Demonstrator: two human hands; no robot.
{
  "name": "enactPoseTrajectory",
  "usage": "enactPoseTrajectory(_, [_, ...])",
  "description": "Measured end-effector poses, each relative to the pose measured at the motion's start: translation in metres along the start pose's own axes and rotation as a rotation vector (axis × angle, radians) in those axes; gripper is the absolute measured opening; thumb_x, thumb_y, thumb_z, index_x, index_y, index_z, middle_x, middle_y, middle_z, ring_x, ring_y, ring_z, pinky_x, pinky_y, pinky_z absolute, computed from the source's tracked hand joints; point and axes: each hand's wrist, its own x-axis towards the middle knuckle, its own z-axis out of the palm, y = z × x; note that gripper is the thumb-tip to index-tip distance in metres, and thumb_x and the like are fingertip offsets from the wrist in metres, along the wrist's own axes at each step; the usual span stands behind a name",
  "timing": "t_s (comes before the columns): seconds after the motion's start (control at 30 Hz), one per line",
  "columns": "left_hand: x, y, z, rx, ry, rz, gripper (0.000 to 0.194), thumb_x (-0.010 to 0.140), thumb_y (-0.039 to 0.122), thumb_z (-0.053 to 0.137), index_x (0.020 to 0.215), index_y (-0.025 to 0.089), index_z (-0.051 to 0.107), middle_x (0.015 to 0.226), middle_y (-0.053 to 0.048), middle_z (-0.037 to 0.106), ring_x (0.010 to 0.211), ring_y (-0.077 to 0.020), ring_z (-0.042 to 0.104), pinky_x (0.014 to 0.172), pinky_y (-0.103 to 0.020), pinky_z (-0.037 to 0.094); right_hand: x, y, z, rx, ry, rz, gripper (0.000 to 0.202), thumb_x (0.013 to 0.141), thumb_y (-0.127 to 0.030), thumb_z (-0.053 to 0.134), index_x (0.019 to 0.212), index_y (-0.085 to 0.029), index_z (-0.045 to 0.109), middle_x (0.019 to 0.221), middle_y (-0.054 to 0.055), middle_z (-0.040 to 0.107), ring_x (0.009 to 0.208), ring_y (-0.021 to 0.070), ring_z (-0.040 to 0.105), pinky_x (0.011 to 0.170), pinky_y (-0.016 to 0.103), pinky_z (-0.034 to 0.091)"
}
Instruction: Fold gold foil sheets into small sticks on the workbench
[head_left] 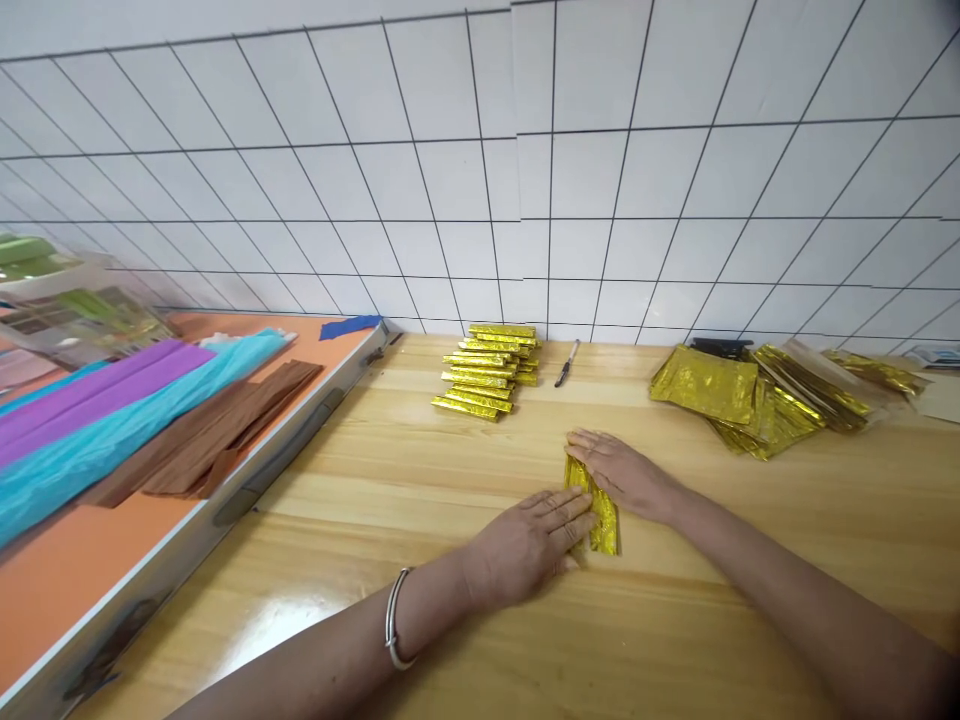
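A partly folded sheet of gold foil paper [604, 522] lies on the wooden table [360, 600] under both hands. My left hand [517, 545], with a silver bangle at the wrist, rests flat across the left side of the sheet, fingers stretched out. At the sheet's far end lies my right hand [626, 475], also flat, its fingertips over the upper edge. The fingers cover much of the paper. Beyond my hands is a stack of narrow folded gold strips [480, 375]. To the right, flat gold foil sheets [709, 385] lie in a loose pile.
A pen [568, 363] lies near the tiled wall [592, 170]. On the left, a raised edge [285, 450] borders an orange surface [82, 580] bearing brown crepe paper [225, 430], turquoise paper [142, 405] and purple paper [97, 390]. A dark object [721, 347] sits behind the gold pile.
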Motion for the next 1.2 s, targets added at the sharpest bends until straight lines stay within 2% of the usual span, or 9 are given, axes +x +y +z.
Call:
enactPoseTrajectory(0.1, [0.001,0.004,-0.002,-0.033,-0.024,-0.041,0.06,0.093,0.044,0.034,0.142,0.012,0.023,0.149,-0.013,0.021,0.139,-0.0246,0.014,0.114,-0.041,0.018,-0.001,-0.006,0.001,-0.08,0.002,0.048,0.051,0.087,-0.014,0.037,0.137,-0.015,0.037,0.146,0.011,0.032,0.135,0.0209,0.026,0.11,0.043,0.026])
enactPoseTrajectory(0.23, [0.001,0.003,-0.003,-0.087,-0.004,-0.066,0.056,0.092,0.033,0.036,0.142,0.013,0.022,0.149,-0.013,0.02,0.139,-0.0234,0.013,0.114,-0.042,0.017,-0.005,-0.015,0.004,-0.168,0.041,0.135,0.054,0.085,-0.011,0.036,0.139,-0.013,0.033,0.148,0.011,0.028,0.136,0.0207,0.022,0.111,0.043,0.026])
enactPoseTrajectory(0.37, [-0.002,-0.004,-0.004,-0.236,0.06,-0.06,0.058,0.086,0.017,0.041,0.141,0.012,0.023,0.145,-0.013,0.031,0.135,-0.0199,0.026,0.113,-0.039,0.024,-0.012,-0.026,0.008,-0.209,0.041,0.171,0.057,0.085,-0.011,0.036,0.141,-0.013,0.029,0.149,0.011,0.024,0.137,0.0219,0.019,0.11,0.044,0.027])
enactPoseTrajectory(0.53, [-0.003,-0.01,0.0,-0.302,0.136,-0.036,0.046,0.086,0.014,0.043,0.131,0.014,0.036,0.141,-0.013,0.038,0.132,-0.0207,0.033,0.111,-0.041,0.028,-0.019,-0.038,0.009,-0.221,0.035,0.239,0.053,0.089,-0.019,0.034,0.14,-0.01,0.031,0.148,0.014,0.027,0.137,0.0237,0.018,0.11,0.045,0.027])
enactPoseTrajectory(0.63, [-0.001,-0.01,0.005,-0.305,0.145,-0.057,0.035,0.086,0.014,0.046,0.12,0.015,0.044,0.139,-0.012,0.04,0.13,-0.0207,0.036,0.111,-0.04,0.03,-0.019,-0.042,0.008,-0.205,0.028,0.271,0.05,0.091,-0.022,0.031,0.138,-0.008,0.034,0.147,0.015,0.028,0.137,0.0235,0.02,0.11,0.044,0.026])
enactPoseTrajectory(0.8, [0.003,-0.007,0.007,-0.3,0.157,-0.105,0.024,0.088,0.016,0.045,0.112,0.015,0.047,0.138,-0.011,0.043,0.129,-0.0177,0.038,0.111,-0.035,0.031,-0.017,-0.045,0.008,-0.19,0.033,0.315,0.051,0.09,-0.023,0.032,0.14,-0.009,0.032,0.147,0.014,0.028,0.137,0.0232,0.02,0.111,0.044,0.025])
enactPoseTrajectory(1.0, [-0.004,-0.015,-0.012,-0.23,0.092,-0.097,0.03,0.087,0.021,0.05,0.116,0.013,0.048,0.144,-0.016,0.031,0.134,-0.0226,0.029,0.109,-0.038,0.033,-0.017,-0.046,0.009,-0.169,0.039,0.326,0.05,0.092,-0.024,0.029,0.14,-0.009,0.033,0.147,0.013,0.028,0.137,0.0232,0.019,0.111,0.044,0.025])
enactPoseTrajectory(1.1, [-0.009,-0.021,-0.02,-0.212,0.071,-0.072,0.031,0.088,0.024,0.05,0.117,0.015,0.05,0.14,-0.014,0.04,0.132,-0.0225,0.034,0.106,-0.038,0.036,-0.017,-0.046,0.009,-0.172,0.038,0.326,0.05,0.093,-0.026,0.029,0.14,-0.009,0.033,0.148,0.014,0.026,0.137,0.0235,0.019,0.111,0.044,0.025])
enactPoseTrajectory(1.2, [-0.011,-0.024,-0.019,-0.176,0.091,-0.036,0.027,0.09,0.029,0.047,0.113,0.017,0.054,0.13,-0.01,0.051,0.125,-0.0222,0.043,0.104,-0.038,0.038,-0.017,-0.048,0.008,-0.188,0.02,0.332,0.05,0.093,-0.026,0.028,0.14,-0.009,0.033,0.148,0.014,0.026,0.137,0.0237,0.019,0.11,0.044,0.026])
